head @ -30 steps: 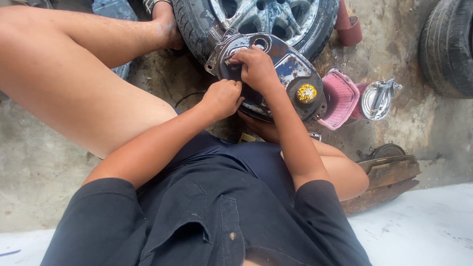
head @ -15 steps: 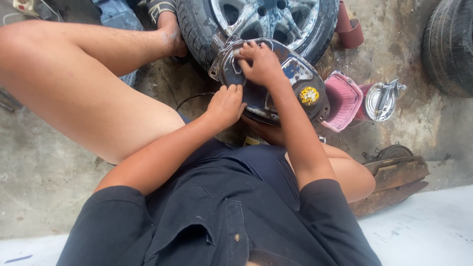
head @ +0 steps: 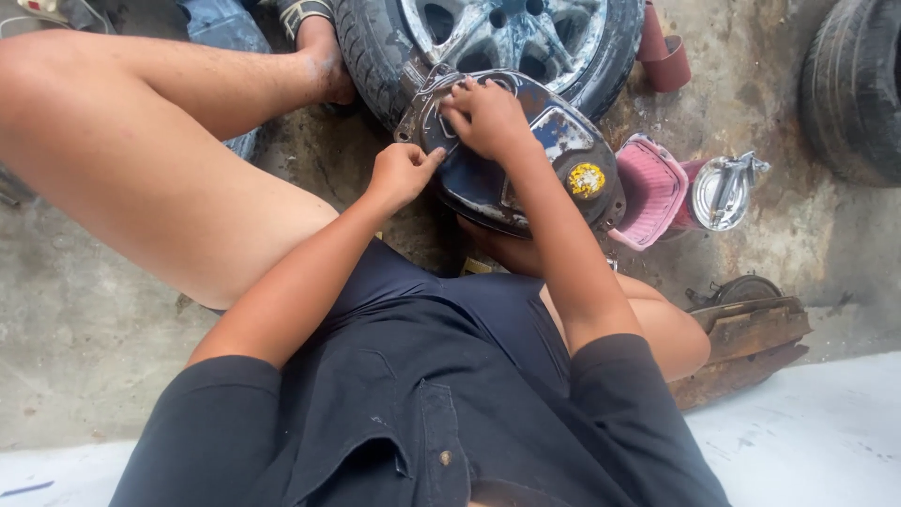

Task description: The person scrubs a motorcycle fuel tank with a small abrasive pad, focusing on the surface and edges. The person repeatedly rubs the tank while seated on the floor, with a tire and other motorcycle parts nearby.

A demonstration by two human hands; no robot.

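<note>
A dark, worn metal tank (head: 549, 141) with chipped blue paint and a rusty yellow cap (head: 586, 179) rests on my lap, leaning against a car wheel (head: 507, 38). My right hand (head: 488, 117) presses flat on the tank's upper left face, fingers spread over a small pale piece I cannot make out. My left hand (head: 402, 174) is curled at the tank's left rim, thumb touching the edge; whether it holds anything is hidden.
A pink plastic container (head: 652, 191) and an opened metal can (head: 721, 192) stand right of the tank. A rusty metal part (head: 746, 338) lies by my right knee. Another tyre (head: 849, 89) is at the far right. Someone's foot (head: 319, 56) rests near the wheel.
My left hand slid left and up along the tank's rim, from under my right wrist to the left edge. My right hand stayed on the tank's upper face.
</note>
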